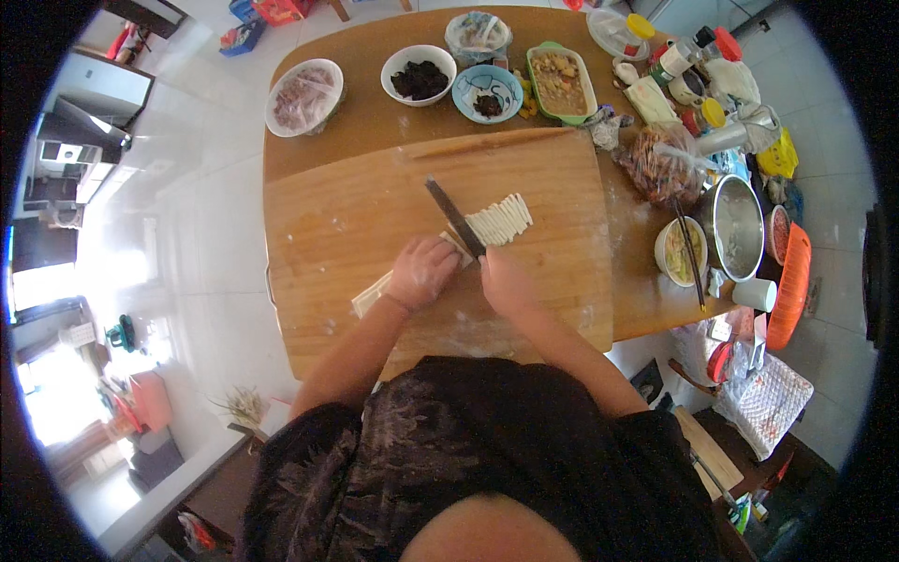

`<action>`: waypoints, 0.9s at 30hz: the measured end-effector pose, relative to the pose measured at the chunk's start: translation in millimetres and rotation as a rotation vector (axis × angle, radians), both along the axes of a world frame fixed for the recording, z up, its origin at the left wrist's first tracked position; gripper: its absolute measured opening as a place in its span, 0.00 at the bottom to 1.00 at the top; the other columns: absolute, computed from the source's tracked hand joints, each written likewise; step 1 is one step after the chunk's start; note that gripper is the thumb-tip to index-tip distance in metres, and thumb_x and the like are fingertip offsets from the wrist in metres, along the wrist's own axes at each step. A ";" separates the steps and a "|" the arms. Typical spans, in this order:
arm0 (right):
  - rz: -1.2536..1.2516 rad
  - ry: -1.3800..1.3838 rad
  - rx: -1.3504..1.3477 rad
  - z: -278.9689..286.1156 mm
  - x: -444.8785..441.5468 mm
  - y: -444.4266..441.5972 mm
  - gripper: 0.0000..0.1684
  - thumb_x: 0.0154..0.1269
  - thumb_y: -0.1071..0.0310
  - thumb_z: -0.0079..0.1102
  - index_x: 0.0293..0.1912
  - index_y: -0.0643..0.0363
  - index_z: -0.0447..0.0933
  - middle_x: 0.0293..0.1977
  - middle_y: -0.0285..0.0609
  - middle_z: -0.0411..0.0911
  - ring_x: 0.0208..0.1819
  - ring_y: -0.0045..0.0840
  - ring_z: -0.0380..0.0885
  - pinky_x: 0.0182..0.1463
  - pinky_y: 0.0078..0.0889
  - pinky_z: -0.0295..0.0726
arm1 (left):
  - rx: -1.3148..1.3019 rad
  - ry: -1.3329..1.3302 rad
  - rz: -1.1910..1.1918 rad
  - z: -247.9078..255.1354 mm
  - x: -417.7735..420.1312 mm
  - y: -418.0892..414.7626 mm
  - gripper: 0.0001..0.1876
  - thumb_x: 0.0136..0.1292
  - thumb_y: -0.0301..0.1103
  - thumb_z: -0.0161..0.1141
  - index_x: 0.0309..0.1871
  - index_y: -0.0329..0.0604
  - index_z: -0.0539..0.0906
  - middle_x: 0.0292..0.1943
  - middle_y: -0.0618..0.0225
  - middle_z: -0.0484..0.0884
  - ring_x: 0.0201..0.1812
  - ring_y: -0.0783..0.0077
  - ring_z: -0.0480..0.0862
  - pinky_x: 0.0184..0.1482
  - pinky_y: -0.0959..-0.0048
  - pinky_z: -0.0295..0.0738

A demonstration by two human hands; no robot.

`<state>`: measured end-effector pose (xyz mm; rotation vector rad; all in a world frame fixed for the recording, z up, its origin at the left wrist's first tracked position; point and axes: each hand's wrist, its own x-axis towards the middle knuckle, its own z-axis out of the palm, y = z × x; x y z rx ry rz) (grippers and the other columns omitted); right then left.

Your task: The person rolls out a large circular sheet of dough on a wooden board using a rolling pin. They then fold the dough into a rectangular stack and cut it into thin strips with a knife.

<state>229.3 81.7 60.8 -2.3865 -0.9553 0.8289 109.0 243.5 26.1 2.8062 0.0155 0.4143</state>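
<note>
My right hand (507, 282) grips the handle of a kitchen knife (449, 211), whose blade points away from me to the upper left. A folded strip of pale dough (371, 293) lies under my left hand (425, 272), which presses on it just left of the blade. Right of the knife, several cut dough strips (500, 219) lie side by side in a row. All of this is on a large wooden board (337, 225) dusted with flour. The knife's handle is mostly hidden by my right hand.
Along the far side stand a film-covered bowl (303, 98), a bowl of dark food (420, 76), a blue bowl (484, 95) and a green-rimmed dish (562, 83). A rolling pin (495, 142) lies at the board's far edge. At right are a steel basin (735, 228) and chopsticks (688, 246) across a bowl (680, 275).
</note>
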 end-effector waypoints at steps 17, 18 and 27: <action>0.136 -0.082 -0.007 23.2 -10.2 -10.3 0.13 0.77 0.66 0.42 0.44 0.64 0.73 0.36 0.63 0.83 0.41 0.60 0.83 0.44 0.65 0.79 | -0.035 0.093 0.007 -5.8 -5.4 0.6 0.07 0.57 0.36 0.67 0.38 0.47 0.84 0.45 0.66 0.84 0.55 0.57 0.83 0.56 0.56 0.80; 0.110 -0.070 -0.018 15.9 -8.5 -3.8 0.13 0.78 0.65 0.42 0.44 0.64 0.73 0.36 0.63 0.83 0.42 0.60 0.83 0.45 0.65 0.79 | -0.032 0.059 -0.002 -6.1 -4.1 2.2 0.07 0.57 0.36 0.67 0.38 0.47 0.84 0.45 0.66 0.84 0.55 0.57 0.83 0.55 0.57 0.80; 0.146 -0.038 -0.046 37.6 -2.4 -15.5 0.14 0.79 0.63 0.45 0.44 0.64 0.73 0.36 0.63 0.82 0.42 0.61 0.83 0.44 0.66 0.78 | -0.004 0.020 0.007 -6.5 -11.4 3.6 0.09 0.57 0.37 0.68 0.40 0.48 0.85 0.47 0.67 0.84 0.56 0.59 0.83 0.54 0.58 0.81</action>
